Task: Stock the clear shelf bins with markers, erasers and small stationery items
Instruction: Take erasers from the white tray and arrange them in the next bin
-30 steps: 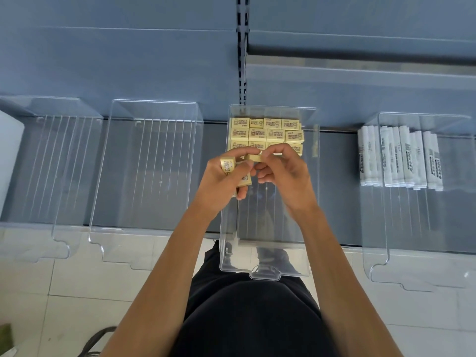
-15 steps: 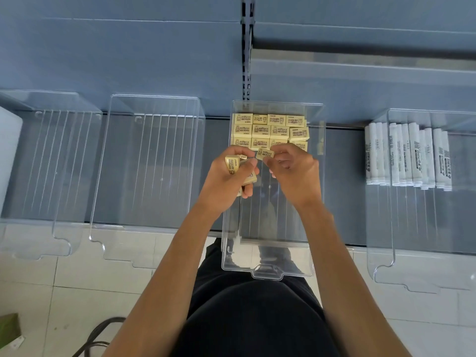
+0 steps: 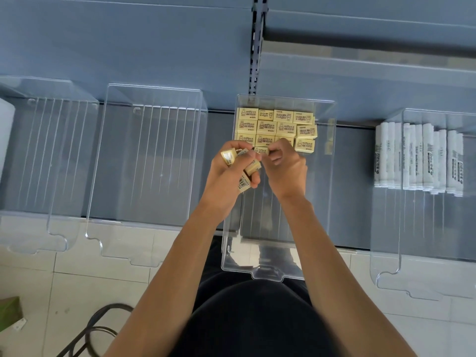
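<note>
A clear bin (image 3: 331, 181) stands in the middle of the blue shelf, with several yellow erasers (image 3: 275, 126) laid in rows at its back. My left hand (image 3: 229, 173) grips a bunch of loose erasers (image 3: 251, 167) over the bin's left wall. My right hand (image 3: 288, 168) pinches one eraser (image 3: 261, 150) just in front of the laid rows. The two hands nearly touch at the fingertips.
Two more clear bins (image 3: 144, 155) (image 3: 43, 150) sit to the left with nothing in them. A bin on the right (image 3: 386, 228) holds several white markers (image 3: 417, 158). A dark cable (image 3: 98, 328) and a green box (image 3: 9, 311) lie on the tiled floor below.
My right hand has carried the single eraser a little forward toward the rows in the bin. My left hand has kept its bunch and barely moved.
</note>
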